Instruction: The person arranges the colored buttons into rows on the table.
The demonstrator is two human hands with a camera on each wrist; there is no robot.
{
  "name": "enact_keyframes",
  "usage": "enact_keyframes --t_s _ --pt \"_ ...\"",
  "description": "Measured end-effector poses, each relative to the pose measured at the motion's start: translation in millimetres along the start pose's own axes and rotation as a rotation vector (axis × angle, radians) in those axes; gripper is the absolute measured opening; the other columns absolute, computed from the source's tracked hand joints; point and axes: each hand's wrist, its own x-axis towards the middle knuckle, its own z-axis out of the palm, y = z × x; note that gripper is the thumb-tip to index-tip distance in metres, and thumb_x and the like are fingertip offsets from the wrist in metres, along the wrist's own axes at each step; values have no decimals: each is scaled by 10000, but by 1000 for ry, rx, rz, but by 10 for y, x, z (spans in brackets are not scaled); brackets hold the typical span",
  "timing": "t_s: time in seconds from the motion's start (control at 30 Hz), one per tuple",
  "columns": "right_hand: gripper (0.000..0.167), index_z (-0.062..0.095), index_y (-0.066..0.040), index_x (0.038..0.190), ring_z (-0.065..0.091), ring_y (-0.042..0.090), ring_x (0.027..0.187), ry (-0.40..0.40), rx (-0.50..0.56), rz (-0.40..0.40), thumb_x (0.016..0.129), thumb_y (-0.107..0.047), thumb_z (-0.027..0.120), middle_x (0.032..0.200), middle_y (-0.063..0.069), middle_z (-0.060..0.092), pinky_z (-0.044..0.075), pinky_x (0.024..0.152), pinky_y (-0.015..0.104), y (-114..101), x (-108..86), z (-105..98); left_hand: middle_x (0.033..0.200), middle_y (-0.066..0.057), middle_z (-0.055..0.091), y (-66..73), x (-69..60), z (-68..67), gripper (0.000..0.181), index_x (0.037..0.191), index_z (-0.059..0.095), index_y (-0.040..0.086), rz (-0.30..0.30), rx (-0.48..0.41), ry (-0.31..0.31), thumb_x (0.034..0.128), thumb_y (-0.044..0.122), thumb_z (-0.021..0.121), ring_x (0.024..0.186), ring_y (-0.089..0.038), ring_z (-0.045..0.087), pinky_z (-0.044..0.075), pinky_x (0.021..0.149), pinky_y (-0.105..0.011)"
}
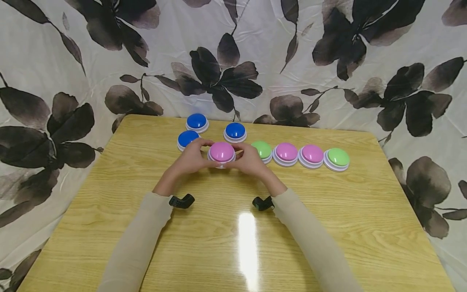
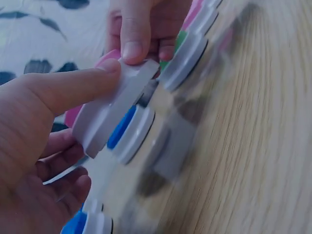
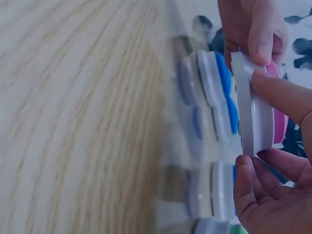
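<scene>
A pink push button (image 1: 221,152) with a white base is held between both hands, lifted off the table. My left hand (image 1: 190,157) grips its left side, thumb on the near edge of the white base (image 2: 109,102). From the other side my right hand (image 1: 251,160) grips it, thumb on the same rim, as the right wrist view shows. Behind the hands stand three blue buttons: a back-left one (image 1: 197,121), another (image 1: 186,138) partly hidden by the left hand, and one (image 1: 235,130) behind the held button. A green button (image 1: 263,150) sits just beside the right hand.
Rightward from that green button, a row continues with a pink button (image 1: 286,152), another pink one (image 1: 312,154) and a green one (image 1: 337,157). All stand near the back edge of the wooden table (image 1: 219,243). A floral cloth (image 1: 164,48) hangs behind it.
</scene>
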Motion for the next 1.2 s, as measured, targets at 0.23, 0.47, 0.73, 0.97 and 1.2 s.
enact_keyframes --t_s 0.23,0.47,0.73,0.97,1.2 --pt "657 619 -112 1254 596 178 915 23 -26 -23 678 -233 909 1130 3 612 523 784 305 -41 -278 -167 1328 -73 510 201 -186 160 784 1359 500 74 49 -80 -1 727 358 866 1223 -235 461 459 970 -404" --pt "700 611 -91 1271 586 183 885 39 -47 5 667 -274 913 1105 18 604 524 739 305 -33 -496 -226 1277 -41 515 311 -331 294 737 1344 516 90 67 -120 29 727 262 879 1169 -214 489 459 956 -421" --pt "686 623 -70 1256 548 205 825 44 -60 10 655 -224 917 1046 34 606 492 700 325 100 -669 -349 1259 -45 533 364 -298 552 730 1354 542 70 93 -159 -16 730 243 878 1157 -202 498 472 933 -408" --pt "652 617 -78 1256 582 221 820 38 -47 -11 680 -189 903 1085 29 628 513 697 336 267 -738 -396 1220 -28 537 350 -228 734 721 1337 560 96 126 -172 -33 712 244 890 1130 -183 499 462 942 -385" --pt "652 596 -45 1270 591 246 815 22 -54 -11 701 -167 890 1096 75 631 512 663 309 355 -818 -480 1203 -27 533 349 -137 910 736 1331 556 80 131 -145 -48 703 261 895 1128 -174 504 450 970 -344"
